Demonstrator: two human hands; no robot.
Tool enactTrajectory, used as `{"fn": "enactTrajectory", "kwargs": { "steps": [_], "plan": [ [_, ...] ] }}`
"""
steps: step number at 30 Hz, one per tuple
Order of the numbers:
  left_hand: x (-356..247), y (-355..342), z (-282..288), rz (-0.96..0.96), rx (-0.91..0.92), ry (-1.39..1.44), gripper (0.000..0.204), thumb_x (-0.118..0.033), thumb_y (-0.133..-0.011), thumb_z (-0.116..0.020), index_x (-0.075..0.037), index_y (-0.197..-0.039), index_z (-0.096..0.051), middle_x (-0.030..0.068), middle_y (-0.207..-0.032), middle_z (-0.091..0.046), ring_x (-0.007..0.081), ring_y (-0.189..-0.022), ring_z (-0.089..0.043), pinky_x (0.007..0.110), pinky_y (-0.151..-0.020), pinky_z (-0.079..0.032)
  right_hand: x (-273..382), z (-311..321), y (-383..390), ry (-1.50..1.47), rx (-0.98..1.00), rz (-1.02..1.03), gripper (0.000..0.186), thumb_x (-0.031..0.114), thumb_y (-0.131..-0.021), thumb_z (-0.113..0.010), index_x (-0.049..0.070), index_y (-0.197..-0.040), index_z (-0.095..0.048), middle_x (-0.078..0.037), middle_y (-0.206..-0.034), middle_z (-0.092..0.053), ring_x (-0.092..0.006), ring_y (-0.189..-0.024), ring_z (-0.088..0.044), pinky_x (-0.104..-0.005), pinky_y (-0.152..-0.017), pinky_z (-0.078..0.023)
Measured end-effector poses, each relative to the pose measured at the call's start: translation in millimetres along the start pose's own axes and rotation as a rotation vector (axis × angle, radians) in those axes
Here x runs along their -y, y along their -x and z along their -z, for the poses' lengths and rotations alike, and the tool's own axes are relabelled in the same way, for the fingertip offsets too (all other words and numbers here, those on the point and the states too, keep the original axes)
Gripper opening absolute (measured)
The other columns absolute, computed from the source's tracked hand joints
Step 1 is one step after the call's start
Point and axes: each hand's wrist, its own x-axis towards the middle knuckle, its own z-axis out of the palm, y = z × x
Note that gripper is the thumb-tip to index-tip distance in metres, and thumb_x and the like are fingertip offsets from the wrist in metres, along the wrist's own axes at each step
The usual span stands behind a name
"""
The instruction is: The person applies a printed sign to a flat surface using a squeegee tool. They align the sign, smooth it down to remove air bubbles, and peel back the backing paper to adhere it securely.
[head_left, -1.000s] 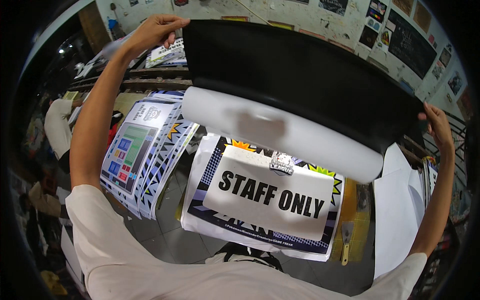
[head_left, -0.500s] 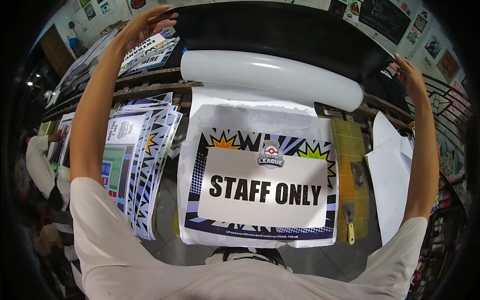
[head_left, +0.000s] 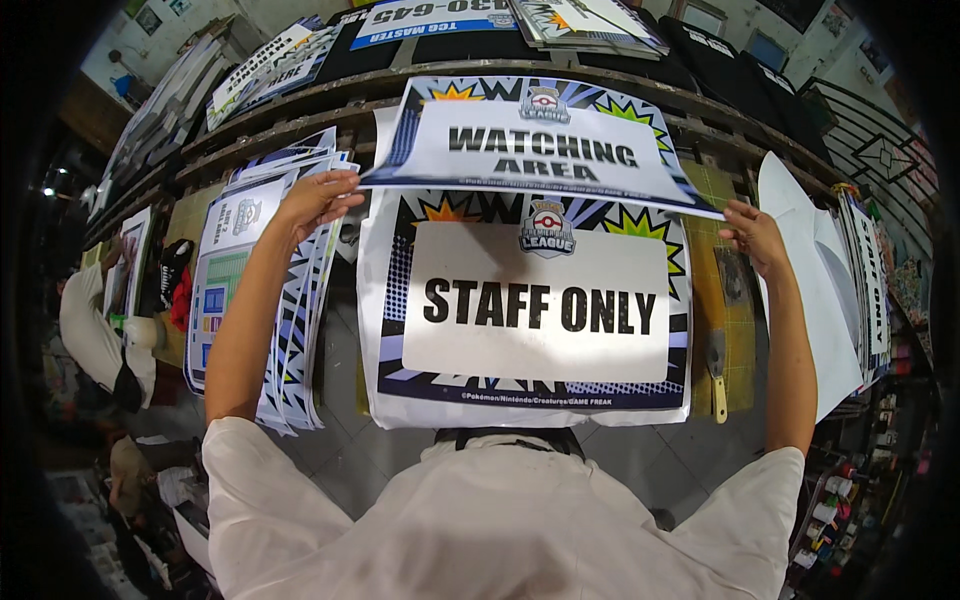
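Observation:
My left hand (head_left: 318, 200) and my right hand (head_left: 755, 235) grip the two near corners of a large printed sign sheet (head_left: 540, 145). The sheet has a white text panel and a blue, black and yellow burst border. It faces up and hangs just above the workbench. Under it a second sign (head_left: 535, 320) of the same style lies flat on the bench, its far edge covered by the held sheet.
A stack of printed sheets (head_left: 250, 280) lies left of the flat sign. White sheets (head_left: 820, 290) lie at the right. A yellow-handled scraper (head_left: 717, 365) rests on a green cutting mat (head_left: 728, 290). Another person (head_left: 95, 335) works at far left. Shelves (head_left: 300, 100) behind hold more signs.
The sheet was raised high with its black back toward me and curled. It has come down and turned print side up over the flat sign, both hands lowered with it.

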Motion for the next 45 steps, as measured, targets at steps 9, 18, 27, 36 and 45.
{"fn": "enactTrajectory", "kwargs": {
  "steps": [9, 18, 27, 36, 45],
  "plan": [
    [49.9, 11.6, -6.3, 0.186, 0.0, -0.031, 0.016, -0.017, -0.094, -0.075, -0.009, -0.104, -0.065, 0.0038, -0.102, -0.076, 0.0137, -0.091, -0.076, 0.02, -0.064, -0.057, -29.5, -7.7, 27.0, 0.116, 0.059, -0.097, 0.051, 0.016, -0.094, -0.07, -0.005, -0.137, -0.052, -0.01, -0.096, -0.072, -0.0127, -0.07, -0.069, -0.0235, -0.061, -0.051],
    [87.5, 61.9, -26.3, 0.259, -0.053, -0.008, 0.026, -0.019, -0.093, -0.077, -0.008, -0.109, -0.059, 0.0044, -0.102, -0.075, 0.0148, -0.09, -0.076, 0.02, -0.066, -0.055, -58.4, 1.8, 83.6, 0.157, -0.018, -0.108, 0.057, 0.019, -0.094, -0.072, -0.006, -0.14, -0.049, -0.009, -0.095, -0.071, -0.0127, -0.072, -0.07, -0.0233, -0.061, -0.05],
    [132.9, 110.5, -33.3, 0.353, -0.056, 0.047, 0.063, -0.029, -0.088, -0.082, 0.0, -0.133, -0.047, 0.0071, -0.11, -0.069, 0.0144, -0.094, -0.074, 0.022, -0.072, -0.054, -112.0, -3.0, 140.6, -0.056, 0.03, -0.455, 0.045, 0.026, -0.097, -0.071, -0.003, -0.128, -0.058, -0.005, -0.1, -0.068, -0.0127, -0.08, -0.071, -0.0232, -0.064, -0.05],
    [156.0, 138.7, -37.7, 0.478, 0.005, -0.054, 0.059, -0.034, -0.09, -0.08, 0.001, -0.13, -0.055, 0.0067, -0.109, -0.07, 0.0142, -0.096, -0.073, 0.023, -0.075, -0.054, -150.6, 3.5, 174.9, -0.129, 0.033, -0.543, 0.033, 0.031, -0.096, -0.072, 0.003, -0.111, -0.062, -0.005, -0.097, -0.068, -0.0117, -0.08, -0.07, -0.0237, -0.065, -0.05],
    [186.9, 162.1, -39.6, 0.56, 0.01, -0.004, 0.033, -0.03, -0.09, -0.08, -0.005, -0.107, -0.067, 0.0044, -0.096, -0.073, 0.0133, -0.091, -0.074, 0.02, -0.066, -0.055, -187.7, 2.2, 202.9, -0.155, 0.018, -0.591, 0.031, 0.03, -0.094, -0.076, 0.005, -0.108, -0.063, -0.005, -0.095, -0.07, -0.0115, -0.079, -0.068, -0.025, -0.067, -0.051]
  ]
}}
